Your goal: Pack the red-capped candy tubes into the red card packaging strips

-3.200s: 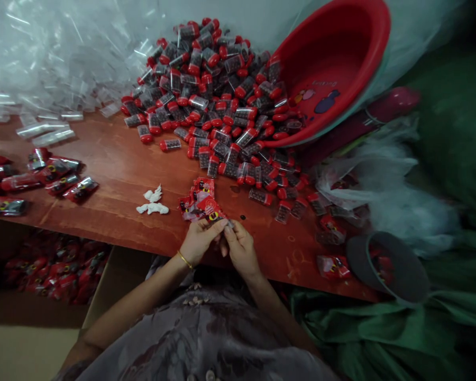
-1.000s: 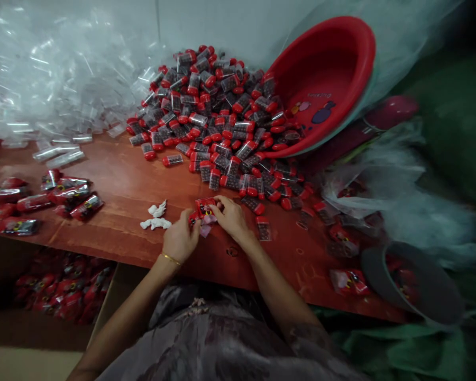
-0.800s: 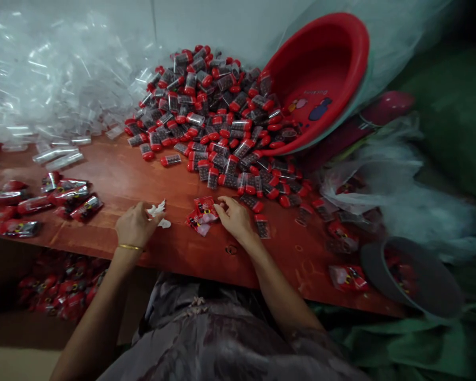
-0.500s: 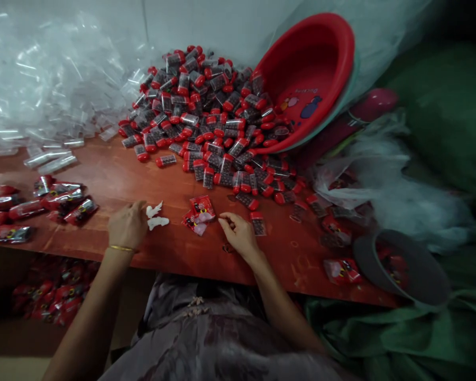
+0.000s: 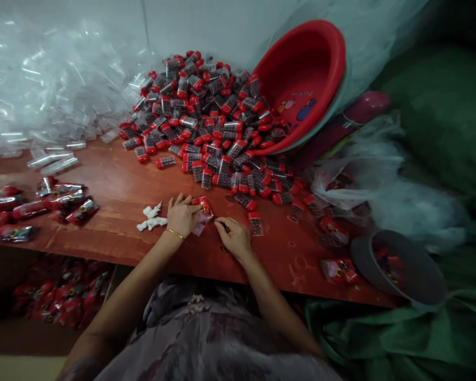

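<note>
My left hand (image 5: 182, 216), with a gold bangle, rests on a small stack of red printed wrappers (image 5: 204, 206) near the front of the red-brown table (image 5: 115, 180); its fingers pinch a wrapper. My right hand (image 5: 233, 235) lies just right of the stack, fingers curled around something small and dark that I cannot make out. A single red-capped clear vial (image 5: 256, 223) lies right of that hand. Behind is a large heap of such vials (image 5: 206, 119). White crumpled scraps (image 5: 152, 218) lie left of my left hand.
A red basin (image 5: 305, 79) leans tipped at the back right. Clear plastic sleeves (image 5: 43, 95) pile at the back left. Wrapped red packs (image 5: 43, 198) lie at the left edge, more fill a box (image 5: 59, 296) under the table. A grey bowl (image 5: 396, 267) sits right.
My left hand has come back from the white scraps to the wrapper stack. My right hand has stayed beside the stack, curled shut.
</note>
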{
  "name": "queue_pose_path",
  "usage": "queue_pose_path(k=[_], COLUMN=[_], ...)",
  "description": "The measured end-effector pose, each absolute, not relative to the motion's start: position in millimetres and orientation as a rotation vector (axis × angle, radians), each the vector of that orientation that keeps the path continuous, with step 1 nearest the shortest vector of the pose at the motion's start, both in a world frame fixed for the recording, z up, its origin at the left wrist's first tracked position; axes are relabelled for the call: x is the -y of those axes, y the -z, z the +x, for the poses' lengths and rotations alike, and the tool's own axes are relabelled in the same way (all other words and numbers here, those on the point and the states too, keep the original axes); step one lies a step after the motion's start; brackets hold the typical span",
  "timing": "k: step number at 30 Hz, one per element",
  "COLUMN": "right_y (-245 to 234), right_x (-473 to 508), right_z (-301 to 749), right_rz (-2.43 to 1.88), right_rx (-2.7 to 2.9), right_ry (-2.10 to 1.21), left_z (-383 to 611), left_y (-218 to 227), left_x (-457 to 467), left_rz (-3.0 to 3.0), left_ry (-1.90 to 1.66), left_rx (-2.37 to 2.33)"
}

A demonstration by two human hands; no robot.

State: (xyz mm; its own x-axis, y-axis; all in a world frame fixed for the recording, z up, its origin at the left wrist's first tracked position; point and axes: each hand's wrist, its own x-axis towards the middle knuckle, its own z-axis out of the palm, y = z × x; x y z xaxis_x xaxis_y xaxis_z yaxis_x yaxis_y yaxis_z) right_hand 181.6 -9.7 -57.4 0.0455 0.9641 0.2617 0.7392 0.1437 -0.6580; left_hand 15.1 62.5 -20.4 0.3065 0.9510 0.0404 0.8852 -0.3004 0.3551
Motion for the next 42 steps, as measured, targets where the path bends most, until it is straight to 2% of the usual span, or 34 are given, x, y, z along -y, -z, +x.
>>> queue_pose_path(k=[6,11,14,17,21,24,35,42], right_y=[55,37,30,25,21,21,19,37], right_x=[10,2,-7,-10,0,9,34,50], right_z=[181,159,143,137,142,147,172,235], right_rz=[-1.546,-1.462,-1.378,-1.342,-1.422,-1.518,-1.557,-2.244], right_rx=[1.495,1.330,1.253,1.193,1.286,1.373,1.467,1.477], right_ry=[-0.492,-0.798,-0.839,-0.775,-0.607,-0.466,-0.363,0.087], left_z=[15,16,17,19,27,37,43,43], left_y=[26,13,2,-5,-10,-10,-13,-18], left_x=[-49,-35,-29,-24,-17,-11,-5,-8], left_rz=[2.343,2.301,2.175,1.710,0.944,0.667,0.444,0.436], left_ry=[-0.651,-0.941,-1.059,-1.188,-1.074,-1.085,-1.083,-0.983], left_rx=[-1.690,-1.658,-1.604,-1.504,-1.162,-1.091,-1.089,-1.098])
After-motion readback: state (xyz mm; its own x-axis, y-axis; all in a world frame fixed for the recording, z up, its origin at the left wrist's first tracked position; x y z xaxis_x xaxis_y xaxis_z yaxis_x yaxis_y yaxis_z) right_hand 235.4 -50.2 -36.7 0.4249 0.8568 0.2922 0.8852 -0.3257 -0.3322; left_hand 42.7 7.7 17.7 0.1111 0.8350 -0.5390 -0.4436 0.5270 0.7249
